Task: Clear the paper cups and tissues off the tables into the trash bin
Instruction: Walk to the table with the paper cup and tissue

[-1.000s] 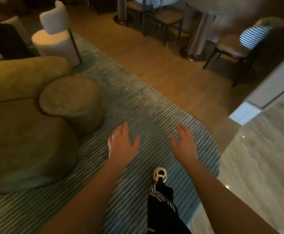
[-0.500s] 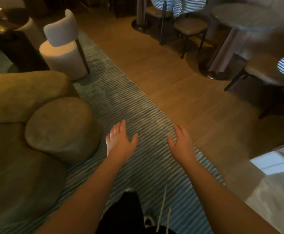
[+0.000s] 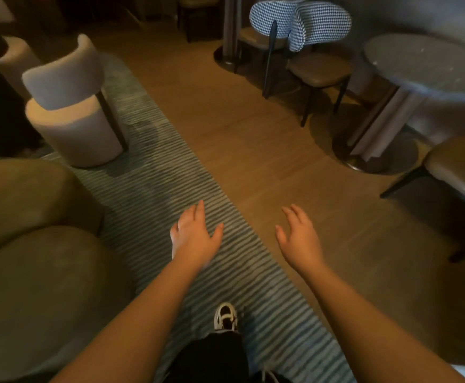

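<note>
**Empty-handed and between tables**

Both hands are out in front, palms down and fingers loosely spread; the left hand [image 3: 195, 236] hangs over the striped rug [image 3: 153, 172], the right hand [image 3: 299, 236] over the wooden floor [image 3: 253, 139]; neither one grips anything, no cup, no tissue, nothing pinched between the fingers. One white shoe [image 3: 225, 316] is planted on the rug below them, so this reads as a walk across the room, not a pick-up.

Where are the cups and tissues? None can be seen; the round table [image 3: 424, 67] at the upper right shows a bare stone-like top as far as its visible part goes, though its far edge runs out of frame; the dark table at the upper left is too dim and blurred to judge. The trash bin is not in view either, so what it holds cannot be told.

How far along, then? Hard to call from here; judging by the empty hands and the bare table top, this looks like a gap between loads, either heading for the next table or coming away from the bin; whatever is left to clear lies out of sight. Around the path sit an olive sofa [image 3: 32, 244], a pale round chair [image 3: 73, 117] on the rug, and checked-back chairs [image 3: 308, 23] by the round table; nothing lies on their seats that can be made out.
</note>
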The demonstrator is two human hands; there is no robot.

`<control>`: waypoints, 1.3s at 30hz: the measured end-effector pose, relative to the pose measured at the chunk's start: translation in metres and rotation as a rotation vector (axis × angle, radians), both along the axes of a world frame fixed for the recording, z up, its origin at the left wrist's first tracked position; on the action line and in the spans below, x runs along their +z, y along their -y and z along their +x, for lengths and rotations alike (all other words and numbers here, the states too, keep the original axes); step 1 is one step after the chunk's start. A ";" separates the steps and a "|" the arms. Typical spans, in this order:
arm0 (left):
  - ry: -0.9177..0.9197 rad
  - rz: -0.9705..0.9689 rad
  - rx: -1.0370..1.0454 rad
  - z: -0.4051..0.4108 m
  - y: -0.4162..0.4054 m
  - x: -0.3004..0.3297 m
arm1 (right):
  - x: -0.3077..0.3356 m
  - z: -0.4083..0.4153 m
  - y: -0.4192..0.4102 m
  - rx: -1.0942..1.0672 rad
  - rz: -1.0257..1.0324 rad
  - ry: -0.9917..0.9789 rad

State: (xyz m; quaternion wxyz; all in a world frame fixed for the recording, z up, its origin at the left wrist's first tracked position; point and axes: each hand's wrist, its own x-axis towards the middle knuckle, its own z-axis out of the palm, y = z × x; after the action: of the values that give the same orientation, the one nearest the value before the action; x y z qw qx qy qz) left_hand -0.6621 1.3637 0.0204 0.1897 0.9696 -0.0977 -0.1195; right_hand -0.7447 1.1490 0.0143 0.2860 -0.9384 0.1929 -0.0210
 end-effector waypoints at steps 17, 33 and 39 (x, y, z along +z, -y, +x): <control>0.112 -0.003 0.074 0.411 0.314 -0.009 | 0.008 0.431 0.302 -0.008 -0.014 0.089; 0.126 0.000 0.169 0.769 0.538 -0.010 | 0.005 0.795 0.535 0.092 -0.013 0.022; 0.125 -0.004 0.191 0.960 0.587 -0.019 | -0.012 0.991 0.582 0.078 0.005 -0.009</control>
State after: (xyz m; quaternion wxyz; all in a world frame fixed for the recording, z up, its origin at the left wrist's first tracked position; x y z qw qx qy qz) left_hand 0.2974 0.7764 0.0015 0.1959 0.9797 -0.0167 -0.0397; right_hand 0.2464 0.5673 0.0018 0.2881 -0.9446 0.1573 -0.0053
